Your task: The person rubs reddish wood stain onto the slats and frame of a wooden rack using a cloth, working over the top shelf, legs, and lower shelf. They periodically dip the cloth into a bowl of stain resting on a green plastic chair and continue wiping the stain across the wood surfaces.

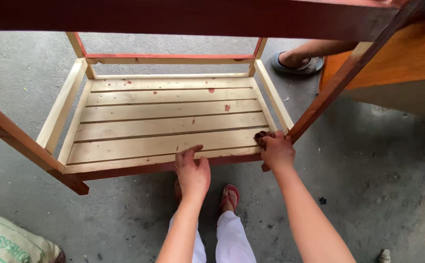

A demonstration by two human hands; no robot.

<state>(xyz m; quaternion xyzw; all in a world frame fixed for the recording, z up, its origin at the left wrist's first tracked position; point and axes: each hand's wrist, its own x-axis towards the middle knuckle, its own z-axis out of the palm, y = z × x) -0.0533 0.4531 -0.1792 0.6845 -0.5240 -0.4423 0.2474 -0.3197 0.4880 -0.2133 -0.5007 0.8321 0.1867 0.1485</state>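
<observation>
A wooden frame with a slatted shelf (pixel 166 119) stands on the concrete floor (pixel 378 170) in front of the person. The shelf's long axis runs left to right across the view, and its slats run the same way, one behind the other away from the person. Six pale, unpainted slats can be counted, two of them dotted with small red stains. The frame's legs and the front and back rails are coated reddish-brown; four legs show, slanting outward in the view.

The left hand (pixel 192 170) lies on the shelf's front edge, fingers loosely curled over the nearest slat, its grip holding nothing. The right hand (pixel 277 150) is closed on a dark stained rag (pixel 261 137), pressed at the right front corner just beside the leg.

Two sandalled feet show below the shelf. Another person's foot (pixel 298 61) rests beyond the frame, near an orange wooden panel (pixel 397 56). A printed sack (pixel 8 241) lies at the lower left.
</observation>
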